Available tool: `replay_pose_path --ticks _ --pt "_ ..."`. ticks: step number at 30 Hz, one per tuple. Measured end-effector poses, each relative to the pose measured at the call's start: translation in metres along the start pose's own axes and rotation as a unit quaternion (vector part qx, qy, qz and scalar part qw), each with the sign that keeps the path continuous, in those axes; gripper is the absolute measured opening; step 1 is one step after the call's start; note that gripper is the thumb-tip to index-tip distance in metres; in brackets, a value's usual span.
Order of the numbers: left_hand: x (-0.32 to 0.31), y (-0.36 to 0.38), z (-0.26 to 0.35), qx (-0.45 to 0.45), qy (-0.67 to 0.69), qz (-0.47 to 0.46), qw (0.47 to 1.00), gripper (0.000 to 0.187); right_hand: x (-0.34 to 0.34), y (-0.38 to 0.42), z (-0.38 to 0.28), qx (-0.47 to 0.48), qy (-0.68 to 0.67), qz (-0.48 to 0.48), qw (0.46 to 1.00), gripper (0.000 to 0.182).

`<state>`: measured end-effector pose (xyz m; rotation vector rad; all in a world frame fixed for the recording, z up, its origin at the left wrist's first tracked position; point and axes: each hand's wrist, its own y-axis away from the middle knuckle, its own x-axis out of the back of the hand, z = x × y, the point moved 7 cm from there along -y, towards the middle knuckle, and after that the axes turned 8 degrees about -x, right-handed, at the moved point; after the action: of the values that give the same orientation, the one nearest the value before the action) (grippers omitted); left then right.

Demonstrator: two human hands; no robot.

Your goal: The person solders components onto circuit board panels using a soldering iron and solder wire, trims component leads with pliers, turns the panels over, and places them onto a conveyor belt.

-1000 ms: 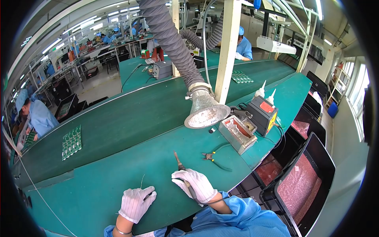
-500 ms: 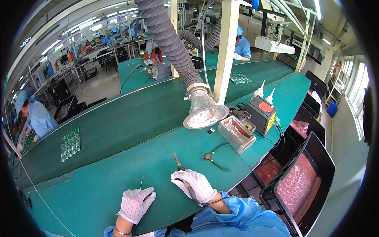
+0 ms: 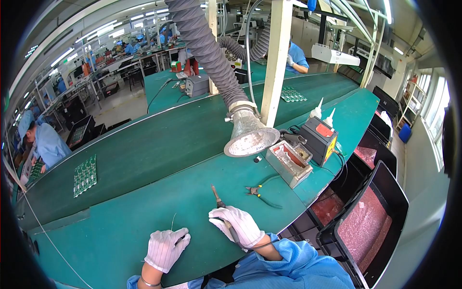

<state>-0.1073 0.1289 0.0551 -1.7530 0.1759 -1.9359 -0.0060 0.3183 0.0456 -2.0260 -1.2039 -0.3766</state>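
Observation:
My right hand (image 3: 239,226), in a white striped glove, is closed round a soldering iron (image 3: 217,196). Its tip points up and away over the green bench, and its cord runs back along my wrist. My left hand (image 3: 166,248), gloved the same way, rests low on the bench with its fingers closed on a thin wire (image 3: 173,220) that sticks up above them; it looks like solder wire. Beyond my right hand lie cutting pliers (image 3: 255,190) with yellow and green handles, spread apart. Neither hand touches them.
A fume extraction funnel (image 3: 251,139) hangs over the bench. Behind the pliers stand a metal box (image 3: 288,166) and a soldering station (image 3: 318,139). Green circuit boards (image 3: 85,177) lie on the conveyor (image 3: 144,144). Black bins (image 3: 404,197) stand at right. Co-workers sit at far left and back right.
My hands, the soldering iron and the wire hold practically still. The co-worker at the back right has shifted, with a gloved hand raised. The circuit boards at left have slid very slightly leftward.

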Motion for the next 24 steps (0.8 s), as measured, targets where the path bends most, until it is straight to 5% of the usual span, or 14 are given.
replay_pose_path --ticks 24 --pt "-0.0002 0.0006 0.0007 0.004 -0.02 -0.009 1.0 0.015 0.0021 0.0005 -0.0011 0.017 -0.003 0.01 1.0 0.026"
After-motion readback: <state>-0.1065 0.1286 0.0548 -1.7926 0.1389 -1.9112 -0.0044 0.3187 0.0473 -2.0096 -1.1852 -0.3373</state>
